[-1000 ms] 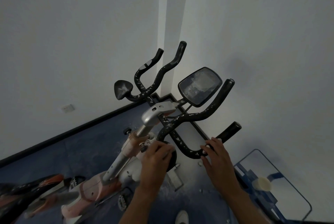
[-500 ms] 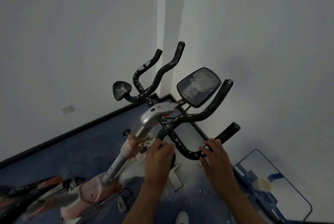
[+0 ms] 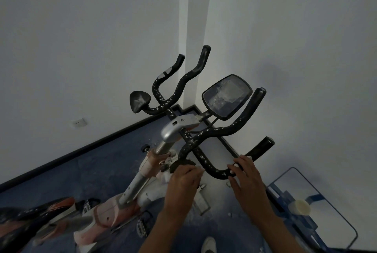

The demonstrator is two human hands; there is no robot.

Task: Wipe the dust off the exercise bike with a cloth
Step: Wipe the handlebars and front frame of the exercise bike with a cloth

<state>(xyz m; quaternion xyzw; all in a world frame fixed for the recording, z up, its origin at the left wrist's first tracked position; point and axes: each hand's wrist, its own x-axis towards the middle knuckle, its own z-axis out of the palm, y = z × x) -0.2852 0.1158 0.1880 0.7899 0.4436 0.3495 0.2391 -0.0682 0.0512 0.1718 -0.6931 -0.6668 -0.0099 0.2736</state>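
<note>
Dust still speckles most of the exercise bike [image 3: 142,181], so by my reckoning the job is barely begun. White flecks cover the black handlebars [image 3: 206,134] on both sides of the silver stem [image 3: 179,126], the screen [image 3: 226,96] just beyond the stem looks filmed with grey, and the pale frame below the stem is smudged too. The left hand [image 3: 183,181] sits at the near end of the handlebars, its fingers curled together over the small pad there; a pale scrap shows at the fingertips, which may be the cloth, though I cannot tell for sure. The right hand [image 3: 247,181] grips the near curve of the handlebars, fingers slightly spread and hooked over the tube, apparently steadying it. Nearly everything remains to be wiped: both sets of bars, the screen, the stem, the frame and the pedals [image 3: 142,227] below.
</note>
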